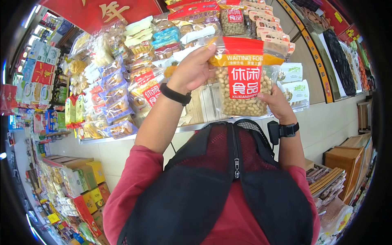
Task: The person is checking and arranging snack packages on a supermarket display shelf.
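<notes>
A clear bag of peanuts (244, 107) with a red and orange top and a red label is held up in front of me, over the near edge of the display table. My left hand (196, 67) pinches its upper left corner between thumb and fingers. On the lower right side, my right hand (278, 103) grips the bag with the thumb on its front and the fingers behind, out of sight. Just left of the bag lies a bare wooden-looking patch of the table (200, 107).
Packaged snacks, among them purple-edged packs (115, 94), cover the table's left side. White-and-green packs (295, 90) lie to the right, near stacked pouches (267, 25). Cartons (92, 192) stand at lower left, a wooden cabinet (345, 161) at right. A red sign (77, 12) hangs behind.
</notes>
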A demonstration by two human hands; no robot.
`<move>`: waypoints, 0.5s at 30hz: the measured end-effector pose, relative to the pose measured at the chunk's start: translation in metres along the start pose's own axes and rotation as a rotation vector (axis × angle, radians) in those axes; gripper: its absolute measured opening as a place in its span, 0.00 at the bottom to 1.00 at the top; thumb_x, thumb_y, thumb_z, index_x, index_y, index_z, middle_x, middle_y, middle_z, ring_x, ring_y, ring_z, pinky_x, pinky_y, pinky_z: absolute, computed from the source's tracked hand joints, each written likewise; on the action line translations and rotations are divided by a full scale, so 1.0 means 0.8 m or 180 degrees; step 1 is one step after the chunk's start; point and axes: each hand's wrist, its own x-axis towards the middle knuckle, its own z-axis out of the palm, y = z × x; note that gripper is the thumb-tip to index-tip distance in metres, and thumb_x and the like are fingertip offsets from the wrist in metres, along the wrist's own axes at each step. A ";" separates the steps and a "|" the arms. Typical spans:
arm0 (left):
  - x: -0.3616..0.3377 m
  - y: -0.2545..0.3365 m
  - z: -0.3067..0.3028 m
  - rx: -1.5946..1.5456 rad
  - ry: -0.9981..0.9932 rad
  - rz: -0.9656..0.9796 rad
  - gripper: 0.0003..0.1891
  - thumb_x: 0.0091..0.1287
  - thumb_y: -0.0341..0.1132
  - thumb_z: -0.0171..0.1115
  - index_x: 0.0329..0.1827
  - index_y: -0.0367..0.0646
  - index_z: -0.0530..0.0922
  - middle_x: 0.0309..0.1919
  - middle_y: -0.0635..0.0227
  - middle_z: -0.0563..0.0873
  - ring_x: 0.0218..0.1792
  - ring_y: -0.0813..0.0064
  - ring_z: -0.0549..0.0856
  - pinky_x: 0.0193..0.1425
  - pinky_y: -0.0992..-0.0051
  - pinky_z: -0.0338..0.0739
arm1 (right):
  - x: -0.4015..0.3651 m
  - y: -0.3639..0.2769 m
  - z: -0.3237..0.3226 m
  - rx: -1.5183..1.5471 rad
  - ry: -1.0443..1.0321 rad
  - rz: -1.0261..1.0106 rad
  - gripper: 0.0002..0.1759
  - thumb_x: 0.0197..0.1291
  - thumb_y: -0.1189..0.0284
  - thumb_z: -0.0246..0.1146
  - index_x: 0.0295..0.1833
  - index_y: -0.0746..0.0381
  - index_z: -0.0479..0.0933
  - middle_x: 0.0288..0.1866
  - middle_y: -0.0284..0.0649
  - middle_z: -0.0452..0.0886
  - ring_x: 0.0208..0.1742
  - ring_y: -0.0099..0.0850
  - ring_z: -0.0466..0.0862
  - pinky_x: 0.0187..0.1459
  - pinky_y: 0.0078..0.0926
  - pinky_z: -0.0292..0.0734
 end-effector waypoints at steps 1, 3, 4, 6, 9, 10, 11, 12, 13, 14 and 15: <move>0.010 0.003 0.003 0.0040 -0.0044 -0.0009 0.20 0.77 0.44 0.50 0.63 0.40 0.71 0.55 0.64 0.81 0.54 0.70 0.82 0.56 0.65 0.78 | 0.000 0.000 -0.009 -0.0059 0.0106 -0.0092 0.39 0.59 0.72 0.67 0.74 0.65 0.59 0.63 0.42 0.75 0.62 0.26 0.75 0.64 0.28 0.69; 0.044 0.012 0.009 0.0437 0.0058 0.0038 0.19 0.77 0.44 0.49 0.62 0.40 0.72 0.55 0.64 0.81 0.52 0.72 0.82 0.52 0.68 0.78 | -0.012 -0.007 -0.031 0.0127 0.0235 -0.0281 0.38 0.62 0.69 0.65 0.75 0.63 0.57 0.66 0.46 0.72 0.65 0.30 0.73 0.65 0.30 0.67; 0.063 0.015 -0.001 0.0574 0.0067 -0.0084 0.18 0.77 0.44 0.49 0.62 0.42 0.73 0.54 0.66 0.82 0.49 0.72 0.83 0.49 0.68 0.79 | -0.018 -0.009 -0.037 0.0146 0.0426 -0.0304 0.38 0.62 0.68 0.64 0.75 0.63 0.58 0.67 0.48 0.71 0.66 0.33 0.73 0.66 0.32 0.67; 0.097 0.029 0.006 0.0768 0.0053 0.0060 0.18 0.77 0.44 0.50 0.61 0.43 0.74 0.53 0.67 0.82 0.47 0.72 0.83 0.46 0.68 0.79 | -0.027 -0.014 -0.055 0.0187 0.0703 -0.0378 0.36 0.63 0.68 0.63 0.74 0.63 0.59 0.66 0.50 0.71 0.66 0.38 0.73 0.67 0.35 0.67; 0.153 0.062 0.003 0.0745 0.0088 0.0286 0.16 0.77 0.43 0.49 0.59 0.45 0.75 0.51 0.69 0.83 0.44 0.72 0.84 0.41 0.69 0.79 | -0.054 -0.010 -0.085 0.0348 0.0847 -0.0403 0.34 0.64 0.67 0.63 0.73 0.64 0.61 0.65 0.50 0.73 0.64 0.37 0.76 0.66 0.35 0.69; 0.172 0.067 -0.006 0.0753 0.0116 0.0423 0.16 0.77 0.42 0.49 0.60 0.44 0.75 0.52 0.68 0.83 0.44 0.71 0.84 0.41 0.69 0.79 | -0.062 -0.004 -0.092 0.0375 0.0896 -0.0432 0.34 0.64 0.67 0.63 0.73 0.64 0.61 0.65 0.50 0.73 0.64 0.37 0.76 0.66 0.35 0.69; 0.200 0.068 0.000 0.0786 0.0108 0.0534 0.16 0.77 0.42 0.48 0.60 0.44 0.74 0.52 0.68 0.82 0.44 0.70 0.84 0.42 0.69 0.79 | -0.073 0.003 -0.107 0.0480 0.0989 -0.0431 0.34 0.64 0.67 0.63 0.72 0.65 0.62 0.64 0.49 0.74 0.62 0.37 0.77 0.65 0.35 0.70; 0.207 0.068 -0.009 0.0750 0.0010 0.0505 0.16 0.77 0.41 0.48 0.61 0.44 0.73 0.53 0.66 0.82 0.48 0.68 0.83 0.47 0.62 0.80 | -0.082 0.007 -0.112 0.0524 0.0998 -0.0378 0.33 0.64 0.66 0.62 0.71 0.65 0.63 0.63 0.49 0.74 0.61 0.37 0.78 0.65 0.35 0.71; 0.221 0.069 -0.011 0.0772 -0.0032 0.0480 0.16 0.77 0.41 0.48 0.61 0.44 0.73 0.53 0.66 0.82 0.48 0.68 0.83 0.47 0.62 0.80 | -0.092 0.011 -0.118 0.0551 0.1038 -0.0400 0.33 0.64 0.66 0.62 0.71 0.65 0.63 0.63 0.49 0.74 0.61 0.37 0.78 0.65 0.35 0.71; 0.249 0.067 -0.007 0.0719 0.0094 0.0551 0.16 0.77 0.42 0.48 0.61 0.43 0.73 0.53 0.66 0.81 0.49 0.66 0.83 0.49 0.58 0.79 | -0.103 0.014 -0.128 0.0628 0.1163 -0.0349 0.32 0.64 0.66 0.62 0.71 0.65 0.63 0.62 0.49 0.75 0.60 0.37 0.79 0.64 0.35 0.71; 0.257 0.068 -0.015 0.0619 0.0302 0.0669 0.16 0.77 0.42 0.48 0.61 0.43 0.72 0.53 0.65 0.81 0.51 0.65 0.82 0.52 0.54 0.78 | -0.113 0.016 -0.131 0.0648 0.1213 -0.0254 0.32 0.64 0.66 0.62 0.70 0.66 0.63 0.61 0.49 0.75 0.59 0.37 0.79 0.64 0.35 0.72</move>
